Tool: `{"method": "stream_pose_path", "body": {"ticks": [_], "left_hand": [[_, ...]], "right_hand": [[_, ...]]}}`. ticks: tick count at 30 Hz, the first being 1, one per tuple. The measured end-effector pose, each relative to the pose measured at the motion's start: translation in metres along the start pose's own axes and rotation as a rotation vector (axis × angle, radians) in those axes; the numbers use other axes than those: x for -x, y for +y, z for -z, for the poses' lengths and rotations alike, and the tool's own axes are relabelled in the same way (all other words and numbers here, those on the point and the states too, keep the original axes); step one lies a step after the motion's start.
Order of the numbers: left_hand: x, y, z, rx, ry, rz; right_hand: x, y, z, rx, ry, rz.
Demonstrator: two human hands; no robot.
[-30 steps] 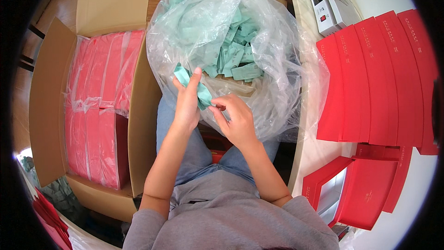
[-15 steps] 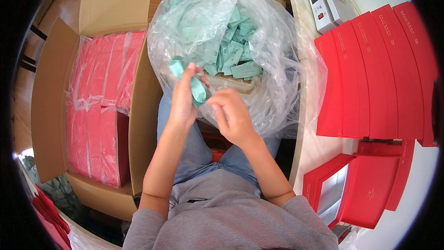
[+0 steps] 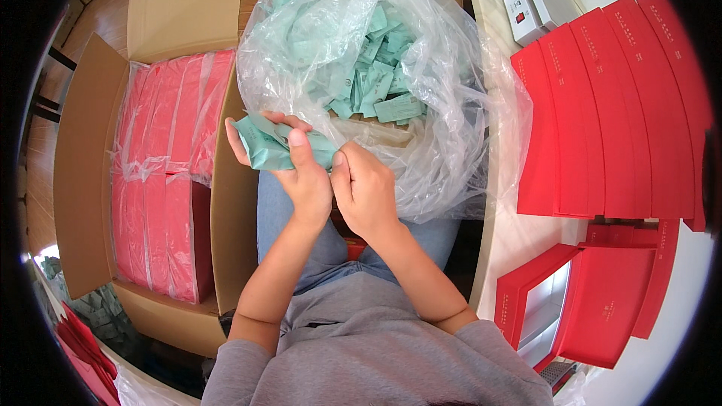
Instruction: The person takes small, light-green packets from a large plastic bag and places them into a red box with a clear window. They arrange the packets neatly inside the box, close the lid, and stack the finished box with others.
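Observation:
A pale green packet [image 3: 263, 146] lies across the palm of my left hand [image 3: 301, 173], with the thumb pressed on top and the fingers curled under it. At the packet's right end, my right hand [image 3: 366, 184] pinches an edge between thumb and forefinger. Both hands are above my lap, just in front of a large clear plastic bag [image 3: 444, 158]. Inside that bag lie many similar green packets [image 3: 380, 83], loosely heaped. What the packet contains is hidden.
To my left stands an open cardboard box [image 3: 86, 173] with plastic-wrapped red boxes [image 3: 154, 225]. On the right-hand table [image 3: 500, 244] are a row of upright red boxes [image 3: 594, 113], an open red box [image 3: 541, 301] with a pale inside, and a white machine [image 3: 526, 0].
The green packet has turned broad side up and shifted left in my left hand. My right hand has moved slightly left and now pinches its end.

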State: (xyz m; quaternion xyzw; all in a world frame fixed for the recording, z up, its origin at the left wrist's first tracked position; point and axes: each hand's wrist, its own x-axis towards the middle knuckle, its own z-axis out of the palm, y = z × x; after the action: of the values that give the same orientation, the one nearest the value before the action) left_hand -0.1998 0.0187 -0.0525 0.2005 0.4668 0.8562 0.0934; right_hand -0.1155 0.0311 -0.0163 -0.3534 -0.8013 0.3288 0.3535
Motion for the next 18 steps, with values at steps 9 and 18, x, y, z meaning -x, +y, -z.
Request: {"method": "stream_pose_path", "body": {"ticks": [9, 18], "left_hand": [[-0.012, 0.020, -0.007, 0.255, -0.179, 0.302], [-0.024, 0.021, 0.009, 0.334, -0.033, 0.885]], "right_hand": [[-0.012, 0.008, 0.012, -0.771, -0.280, -0.554], [-0.007, 0.008, -0.003, -0.039, -0.007, 0.141]]}}
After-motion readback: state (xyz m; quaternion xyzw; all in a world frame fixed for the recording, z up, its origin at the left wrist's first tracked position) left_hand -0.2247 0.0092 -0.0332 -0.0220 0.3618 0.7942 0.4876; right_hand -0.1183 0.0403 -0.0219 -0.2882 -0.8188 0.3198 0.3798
